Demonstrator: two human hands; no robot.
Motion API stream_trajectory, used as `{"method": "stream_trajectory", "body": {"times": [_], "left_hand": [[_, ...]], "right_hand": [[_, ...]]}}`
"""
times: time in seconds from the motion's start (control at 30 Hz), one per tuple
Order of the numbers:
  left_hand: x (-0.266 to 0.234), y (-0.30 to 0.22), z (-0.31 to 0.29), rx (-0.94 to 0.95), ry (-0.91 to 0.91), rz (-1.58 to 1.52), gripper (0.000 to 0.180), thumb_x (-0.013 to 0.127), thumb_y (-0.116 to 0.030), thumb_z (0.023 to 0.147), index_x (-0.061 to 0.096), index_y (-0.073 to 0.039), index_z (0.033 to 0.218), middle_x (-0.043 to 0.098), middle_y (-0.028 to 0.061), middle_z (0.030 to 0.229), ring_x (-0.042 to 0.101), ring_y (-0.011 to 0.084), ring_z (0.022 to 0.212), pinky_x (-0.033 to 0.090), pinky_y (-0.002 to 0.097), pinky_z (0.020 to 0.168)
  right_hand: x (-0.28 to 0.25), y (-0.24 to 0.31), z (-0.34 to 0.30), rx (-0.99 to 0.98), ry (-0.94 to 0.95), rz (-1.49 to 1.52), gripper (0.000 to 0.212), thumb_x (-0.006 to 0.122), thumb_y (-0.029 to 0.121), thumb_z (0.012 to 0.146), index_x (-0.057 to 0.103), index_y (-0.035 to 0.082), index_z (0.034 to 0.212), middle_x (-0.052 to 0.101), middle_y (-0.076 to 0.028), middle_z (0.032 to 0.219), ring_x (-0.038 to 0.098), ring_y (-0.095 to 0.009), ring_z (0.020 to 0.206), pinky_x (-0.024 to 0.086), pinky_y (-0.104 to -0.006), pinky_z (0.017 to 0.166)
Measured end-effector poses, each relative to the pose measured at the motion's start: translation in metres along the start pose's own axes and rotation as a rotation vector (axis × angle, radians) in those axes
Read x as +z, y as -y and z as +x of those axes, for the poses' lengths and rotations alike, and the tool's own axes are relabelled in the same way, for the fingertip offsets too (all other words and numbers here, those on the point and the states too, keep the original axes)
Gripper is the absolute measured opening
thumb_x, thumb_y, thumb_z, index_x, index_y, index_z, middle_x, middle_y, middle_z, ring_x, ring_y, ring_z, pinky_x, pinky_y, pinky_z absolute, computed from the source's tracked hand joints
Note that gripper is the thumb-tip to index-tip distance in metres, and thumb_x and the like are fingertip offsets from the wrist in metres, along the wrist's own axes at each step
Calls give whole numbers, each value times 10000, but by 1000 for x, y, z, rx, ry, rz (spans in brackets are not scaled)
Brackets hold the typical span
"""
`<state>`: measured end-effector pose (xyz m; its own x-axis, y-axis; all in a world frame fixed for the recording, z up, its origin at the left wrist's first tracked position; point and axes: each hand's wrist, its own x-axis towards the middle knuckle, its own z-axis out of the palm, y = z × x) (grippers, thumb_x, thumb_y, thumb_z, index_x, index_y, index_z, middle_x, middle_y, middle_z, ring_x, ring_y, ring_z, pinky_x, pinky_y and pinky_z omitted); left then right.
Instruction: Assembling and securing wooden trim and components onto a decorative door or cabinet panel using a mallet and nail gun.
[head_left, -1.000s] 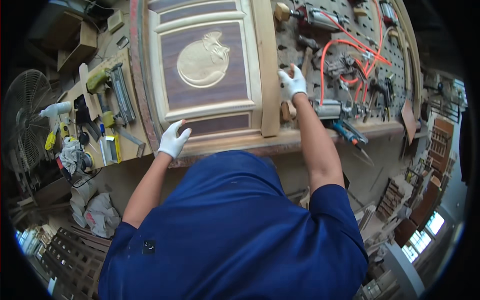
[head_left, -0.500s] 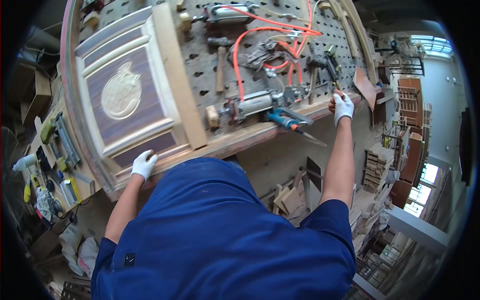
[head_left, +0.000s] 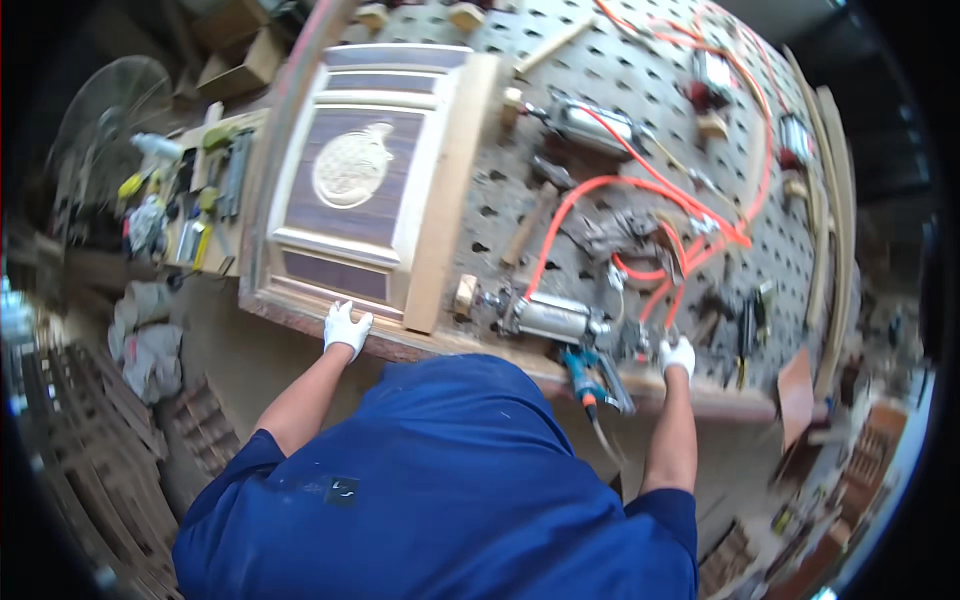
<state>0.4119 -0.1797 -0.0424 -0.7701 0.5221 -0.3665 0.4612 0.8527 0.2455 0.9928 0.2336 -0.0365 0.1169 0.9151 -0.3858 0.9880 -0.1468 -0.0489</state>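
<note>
My left hand [head_left: 348, 330], in a white glove, rests with fingers spread on the near edge of a framed wooden panel [head_left: 345, 225]. The panel has dark inlays and a pale carved round relief [head_left: 352, 167]. My right hand [head_left: 677, 356], also gloved, is closed at the right side of a small metal air valve [head_left: 638, 343] joined to orange hoses [head_left: 600, 182]. Its fingertips are partly hidden. Left of the valve lies a silver air cylinder [head_left: 553, 317] with a wooden block [head_left: 465, 297] on its rod, near a wooden bar [head_left: 452, 200] alongside the panel.
A teal power tool [head_left: 590, 380] hangs at the bench's front edge. Beyond my right hand lies a black hand tool [head_left: 747, 325]. A crumpled grey cloth [head_left: 615, 235] and another cylinder [head_left: 595, 125] sit on the perforated bench top [head_left: 500, 215]. A side board [head_left: 225, 235] holds several tools.
My right hand has let go of the black hand tool and moved left to the air valve. The left hand stays at the panel's near edge. The whole view has shifted.
</note>
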Motion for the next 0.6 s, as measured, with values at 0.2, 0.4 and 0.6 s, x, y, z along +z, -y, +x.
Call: {"method": "stream_trajectory", "body": {"times": [0.2, 0.4, 0.6], "left_hand": [[1, 5, -12, -333, -69, 115, 768, 687, -456, 832, 474, -1, 1414, 383, 288, 1486, 538, 448, 1239, 462, 458, 1045], [-3, 2, -6, -645, 44, -57, 840, 682, -491, 834, 392, -2, 1453, 403, 270, 1431, 557, 431, 1212, 493, 470, 1007], [-9, 2, -4, -619, 73, -43, 850, 695, -490, 818, 389, 12, 1432, 427, 283, 1380, 598, 442, 1127, 509, 477, 974]], "right_hand": [[9, 1, 6, -85, -206, -70, 327, 601, 335, 853, 697, 36, 941, 697, -232, 913, 666, -434, 842, 545, -482, 781], [17, -5, 17, -61, -51, -66, 228, 614, 257, 832, 669, 44, 892, 669, -219, 862, 650, -431, 783, 544, -478, 761], [8, -17, 21, 29, 83, 46, 209, 626, 245, 821, 641, 41, 864, 651, -201, 817, 630, -395, 720, 541, -462, 701]]}}
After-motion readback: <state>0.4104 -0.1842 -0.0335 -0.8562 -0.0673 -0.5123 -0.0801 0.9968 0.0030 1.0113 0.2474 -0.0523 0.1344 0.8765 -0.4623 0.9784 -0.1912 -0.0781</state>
